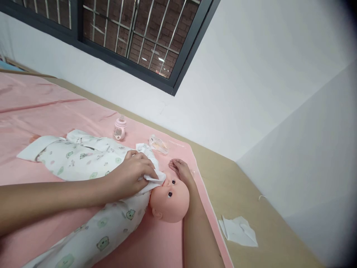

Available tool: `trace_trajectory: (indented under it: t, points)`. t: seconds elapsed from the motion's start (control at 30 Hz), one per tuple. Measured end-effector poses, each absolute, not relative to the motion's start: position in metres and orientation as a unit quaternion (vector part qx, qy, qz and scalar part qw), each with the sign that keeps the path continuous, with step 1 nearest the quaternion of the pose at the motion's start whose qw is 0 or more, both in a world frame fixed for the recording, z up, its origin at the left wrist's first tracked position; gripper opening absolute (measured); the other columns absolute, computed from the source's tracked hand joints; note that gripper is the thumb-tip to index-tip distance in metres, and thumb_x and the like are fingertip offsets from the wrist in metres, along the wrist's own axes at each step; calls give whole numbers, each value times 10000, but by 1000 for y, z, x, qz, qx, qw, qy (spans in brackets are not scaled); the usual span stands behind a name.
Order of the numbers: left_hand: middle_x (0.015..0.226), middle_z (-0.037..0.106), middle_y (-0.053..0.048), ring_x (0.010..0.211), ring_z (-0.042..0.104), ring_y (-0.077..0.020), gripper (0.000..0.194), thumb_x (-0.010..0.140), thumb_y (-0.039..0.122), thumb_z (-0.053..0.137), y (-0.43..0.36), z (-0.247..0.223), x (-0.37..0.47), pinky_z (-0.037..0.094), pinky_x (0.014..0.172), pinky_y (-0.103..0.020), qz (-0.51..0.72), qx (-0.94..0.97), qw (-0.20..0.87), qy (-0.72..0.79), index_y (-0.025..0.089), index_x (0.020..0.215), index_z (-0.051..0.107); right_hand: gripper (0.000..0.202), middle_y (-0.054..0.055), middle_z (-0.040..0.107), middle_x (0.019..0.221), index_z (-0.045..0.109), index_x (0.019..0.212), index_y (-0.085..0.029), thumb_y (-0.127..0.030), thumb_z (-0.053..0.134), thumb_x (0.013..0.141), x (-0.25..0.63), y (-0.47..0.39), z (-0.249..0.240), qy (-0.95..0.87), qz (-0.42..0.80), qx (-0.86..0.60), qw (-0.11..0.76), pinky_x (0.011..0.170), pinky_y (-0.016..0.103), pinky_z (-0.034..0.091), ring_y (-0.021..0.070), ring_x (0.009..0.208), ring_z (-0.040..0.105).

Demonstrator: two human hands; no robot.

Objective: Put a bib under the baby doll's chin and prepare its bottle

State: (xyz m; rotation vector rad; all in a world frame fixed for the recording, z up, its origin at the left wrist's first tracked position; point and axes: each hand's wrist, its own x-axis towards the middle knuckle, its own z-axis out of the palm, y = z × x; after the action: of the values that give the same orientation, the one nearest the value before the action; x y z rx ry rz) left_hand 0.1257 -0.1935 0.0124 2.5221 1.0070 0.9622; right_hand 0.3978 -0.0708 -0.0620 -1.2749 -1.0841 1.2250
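Observation:
A baby doll (170, 204) lies on its back on a pink sheet (156, 238), dressed in white clothes (83, 156) with green animal prints. My left hand (134, 171) reaches over its chest, fingers closed on a white tissue (156, 177) whose edge touches the doll's mouth and chin. Around the far side of the head lies my right arm; my right hand (180, 169) rests on the sheet beside the face, fingers stretched out and slightly curved, with nothing seen in it.
A pink baby bottle (119, 128) stands beyond the doll's body, and a clear plastic packet (158, 144) lies near it. On the wooden surface (206, 160) to the right is a folded white tissue (239, 230). A white wall and a barred window rise behind.

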Motion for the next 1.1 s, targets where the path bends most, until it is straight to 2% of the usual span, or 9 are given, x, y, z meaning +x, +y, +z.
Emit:
trace_trajectory:
  t: [0.47,0.7,0.83,0.97,1.1]
  points:
    - [940,691,14,962,518,-216,322,770,75,464,-193,14,125,236,873,-431,324,872,95,354,261,882,701,56,36,683,784,647,763,-160,-210,658,739,396,-75,-58,-455,506,-534,502,880,275,542,135,800,660]
    - [895,662,-11,926,507,-220,252,790,77,456,-191,9,127,259,858,-438,318,878,67,352,218,785,665,63,35,677,771,643,747,-162,-210,680,728,396,-74,-59,-452,504,-536,504,876,276,542,131,786,655]
    - [910,647,-26,929,503,-225,295,784,64,437,-191,7,128,274,844,-432,311,880,63,354,219,853,678,66,40,681,775,644,759,-158,-209,676,731,395,-75,-57,-453,505,-536,502,875,274,546,134,791,656]
    - [894,632,-33,929,495,-231,391,799,68,418,-192,6,129,281,836,-430,305,882,56,354,258,1011,684,46,40,680,771,642,763,-153,-194,654,744,394,-76,-56,-453,504,-537,503,872,265,547,130,789,657]
    - [896,615,-39,926,487,-225,334,812,80,414,-192,7,129,287,844,-428,305,883,57,353,230,949,679,62,47,681,788,643,759,-155,-205,671,736,394,-75,-57,-452,503,-539,502,871,266,545,128,787,657]
